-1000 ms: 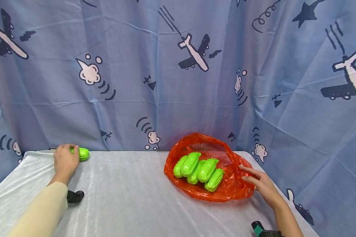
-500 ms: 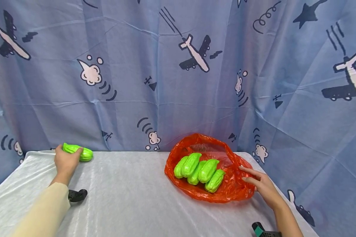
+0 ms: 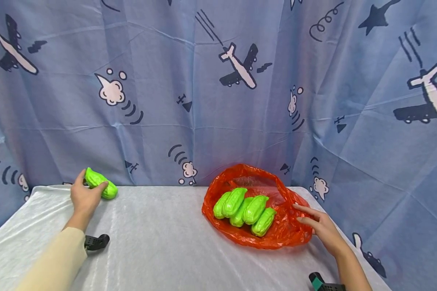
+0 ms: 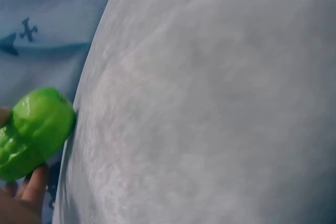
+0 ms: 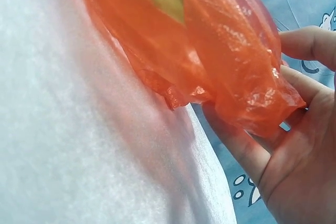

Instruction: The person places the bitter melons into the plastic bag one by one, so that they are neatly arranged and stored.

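In the head view my left hand (image 3: 85,197) grips a bright green, bumpy bitter melon (image 3: 110,190) between thumb and fingers, over the table's far left edge. One end of it tilts up. The left wrist view shows the bitter melon's rounded end (image 4: 50,121), with fingers (image 4: 35,186) below it. To the right, a red plastic bag (image 3: 247,241) lies with its mouth spread wide, and several more bitter melons (image 3: 255,209) lie together inside. My right hand (image 3: 324,227) holds the bag's right side; in the right wrist view its fingers (image 5: 244,148) pass behind the red plastic (image 5: 236,77).
A white cloth covers the table (image 3: 153,234). Behind it and along the right hangs a blue curtain (image 3: 156,101) printed with airplanes. Black wrist devices sit on the left wrist (image 3: 96,242) and right wrist (image 3: 325,285).
My left hand has picked up the bitter melon, raising it slightly and moving right, with its far end turning upward. My right hand and the bag have stayed in place.
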The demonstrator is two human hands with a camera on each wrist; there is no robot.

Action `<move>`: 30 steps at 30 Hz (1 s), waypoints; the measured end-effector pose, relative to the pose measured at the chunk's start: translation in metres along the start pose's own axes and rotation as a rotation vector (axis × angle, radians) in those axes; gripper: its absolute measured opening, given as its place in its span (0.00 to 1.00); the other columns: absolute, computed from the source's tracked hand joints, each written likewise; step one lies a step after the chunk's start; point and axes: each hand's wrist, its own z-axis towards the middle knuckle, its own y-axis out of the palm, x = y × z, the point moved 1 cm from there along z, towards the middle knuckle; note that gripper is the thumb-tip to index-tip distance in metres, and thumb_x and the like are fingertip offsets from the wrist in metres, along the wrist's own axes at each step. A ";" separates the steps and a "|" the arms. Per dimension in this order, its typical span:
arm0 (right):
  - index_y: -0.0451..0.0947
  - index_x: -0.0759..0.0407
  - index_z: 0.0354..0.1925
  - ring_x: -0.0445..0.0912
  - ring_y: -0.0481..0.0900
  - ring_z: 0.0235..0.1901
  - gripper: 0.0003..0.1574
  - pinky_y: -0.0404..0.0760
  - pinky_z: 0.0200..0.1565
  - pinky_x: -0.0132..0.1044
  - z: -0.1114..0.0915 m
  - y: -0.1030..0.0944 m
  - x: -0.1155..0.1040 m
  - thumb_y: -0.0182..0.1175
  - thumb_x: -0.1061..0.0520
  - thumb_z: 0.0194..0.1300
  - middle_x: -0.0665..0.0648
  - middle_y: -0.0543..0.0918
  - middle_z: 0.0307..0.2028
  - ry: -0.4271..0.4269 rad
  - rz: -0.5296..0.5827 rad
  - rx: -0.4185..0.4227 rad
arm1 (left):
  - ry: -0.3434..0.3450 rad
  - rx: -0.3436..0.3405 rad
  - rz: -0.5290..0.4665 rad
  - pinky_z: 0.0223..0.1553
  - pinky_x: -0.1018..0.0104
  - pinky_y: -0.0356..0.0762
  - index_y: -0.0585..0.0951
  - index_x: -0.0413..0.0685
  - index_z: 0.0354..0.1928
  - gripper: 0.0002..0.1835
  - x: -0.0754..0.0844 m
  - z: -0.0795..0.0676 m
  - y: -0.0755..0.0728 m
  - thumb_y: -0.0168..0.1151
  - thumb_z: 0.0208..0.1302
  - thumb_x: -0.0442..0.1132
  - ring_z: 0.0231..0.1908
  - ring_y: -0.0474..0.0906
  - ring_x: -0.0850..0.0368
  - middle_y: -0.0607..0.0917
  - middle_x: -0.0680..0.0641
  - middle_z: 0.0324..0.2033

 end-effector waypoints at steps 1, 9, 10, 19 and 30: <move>0.67 0.63 0.72 0.37 0.79 0.50 0.35 0.87 0.50 0.46 0.000 0.000 0.000 0.55 0.48 0.74 0.73 0.65 0.72 -0.002 -0.001 -0.001 | 0.014 0.008 0.001 0.77 0.42 0.53 0.54 0.47 0.80 0.46 0.002 -0.001 0.001 0.66 0.63 0.37 0.73 0.57 0.32 0.65 0.31 0.73; 0.66 0.63 0.72 0.34 0.79 0.48 0.34 0.87 0.50 0.47 0.001 0.001 0.001 0.54 0.49 0.75 0.73 0.65 0.72 -0.012 0.001 -0.010 | 0.062 -0.016 -0.057 0.70 0.43 0.67 0.51 0.50 0.81 0.49 0.016 -0.011 0.010 0.66 0.62 0.33 0.67 0.67 0.32 0.67 0.29 0.70; 0.66 0.63 0.72 0.32 0.78 0.48 0.34 0.87 0.50 0.46 0.001 0.001 0.001 0.54 0.50 0.75 0.73 0.65 0.72 -0.012 0.003 -0.006 | 0.059 -0.027 -0.075 0.67 0.48 0.72 0.50 0.51 0.81 0.49 0.018 -0.013 0.011 0.66 0.62 0.32 0.66 0.69 0.33 0.66 0.30 0.70; 0.66 0.64 0.72 0.28 0.77 0.45 0.34 0.87 0.50 0.49 0.002 0.001 -0.001 0.54 0.50 0.75 0.73 0.65 0.72 -0.025 0.007 -0.009 | 0.116 -0.031 -0.439 0.37 0.87 0.76 0.61 0.44 0.70 0.38 0.032 -0.022 0.030 0.64 0.58 0.23 0.41 0.77 0.68 0.72 0.56 0.55; 0.65 0.64 0.73 0.31 0.78 0.47 0.34 0.88 0.48 0.44 0.002 0.001 0.002 0.54 0.50 0.75 0.73 0.65 0.72 -0.008 0.004 -0.016 | 0.244 -0.152 -0.566 0.40 0.82 0.82 0.77 0.39 0.65 0.29 0.065 -0.053 0.050 0.65 0.60 0.22 0.42 0.82 0.74 0.75 0.53 0.62</move>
